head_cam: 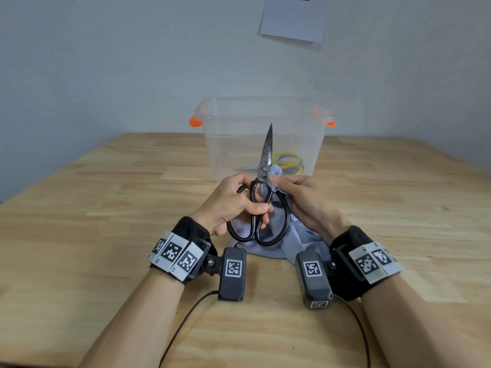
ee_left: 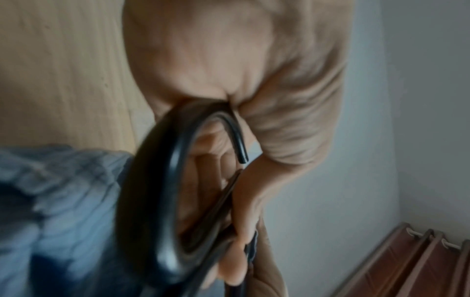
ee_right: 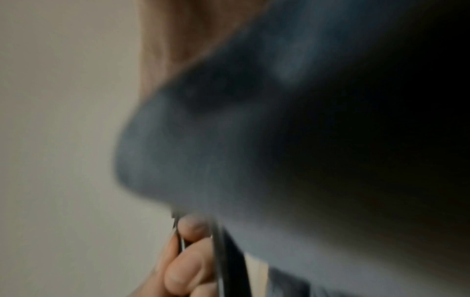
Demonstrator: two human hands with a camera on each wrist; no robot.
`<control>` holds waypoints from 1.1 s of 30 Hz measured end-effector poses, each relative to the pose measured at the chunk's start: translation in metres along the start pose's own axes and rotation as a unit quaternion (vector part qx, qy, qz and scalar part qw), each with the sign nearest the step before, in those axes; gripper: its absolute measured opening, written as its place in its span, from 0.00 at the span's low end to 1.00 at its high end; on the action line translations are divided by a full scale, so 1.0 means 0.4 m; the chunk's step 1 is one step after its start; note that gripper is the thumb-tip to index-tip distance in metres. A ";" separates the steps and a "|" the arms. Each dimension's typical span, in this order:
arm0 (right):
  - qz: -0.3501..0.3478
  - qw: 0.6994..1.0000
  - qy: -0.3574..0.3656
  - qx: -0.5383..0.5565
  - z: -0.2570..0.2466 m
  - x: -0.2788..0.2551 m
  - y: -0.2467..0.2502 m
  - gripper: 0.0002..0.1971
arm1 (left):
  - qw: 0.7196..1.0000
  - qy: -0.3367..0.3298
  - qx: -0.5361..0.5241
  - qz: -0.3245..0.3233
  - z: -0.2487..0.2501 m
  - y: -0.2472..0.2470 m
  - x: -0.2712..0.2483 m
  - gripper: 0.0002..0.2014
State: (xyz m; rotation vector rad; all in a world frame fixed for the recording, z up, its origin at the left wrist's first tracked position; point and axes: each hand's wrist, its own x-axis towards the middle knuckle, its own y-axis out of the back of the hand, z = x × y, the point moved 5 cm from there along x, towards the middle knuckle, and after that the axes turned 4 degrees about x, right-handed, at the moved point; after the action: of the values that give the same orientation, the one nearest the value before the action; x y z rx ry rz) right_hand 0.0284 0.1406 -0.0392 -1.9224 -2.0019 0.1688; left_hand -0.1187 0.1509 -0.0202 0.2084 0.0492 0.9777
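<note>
Two hands: both work above the bench (head_cam: 106, 208), just in front of a clear box (head_cam: 225, 144).
Left hand: the left hand (head_cam: 233, 205) curls its fingers through the black loops of the scissors (head_cam: 267, 155). The grip is closed tight and holds them tip-up, so the blades stand free for wiping.
Right hand: the right hand (head_cam: 305, 200) pinches a bunched grey-blue cloth (head_cam: 303, 240) against the steel beside the pivot. The grip is closed on the cloth, and the rest drapes toward the bench.
Scissors: in the air between the hands, blades together, probably so the cloth meets flat metal and not an edge.
Box: a yellow-handled pair (head_cam: 289, 162) lies inside, perhaps where finished ones go.
</note>
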 end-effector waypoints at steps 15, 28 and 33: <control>-0.015 0.995 -0.040 -0.090 0.008 0.006 0.036 0.28 | 1.000 0.009 -0.008 -0.008 -0.008 -0.004 0.000 0.17; -0.007 0.968 0.025 -0.248 -0.021 -0.009 0.016 0.19 | 1.000 0.005 0.020 -0.014 -0.022 -0.017 0.006 0.16; 0.017 0.957 0.065 -0.282 -0.017 -0.006 0.005 0.36 | 0.999 -0.007 0.037 -0.022 -0.025 -0.019 0.009 0.17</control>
State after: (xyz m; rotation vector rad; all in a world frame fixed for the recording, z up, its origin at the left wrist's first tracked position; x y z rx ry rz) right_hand 0.0324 0.1374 -0.0338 -2.2185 -2.0779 -0.5690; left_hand -0.1118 0.1514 -0.0313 0.2814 0.0774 0.9312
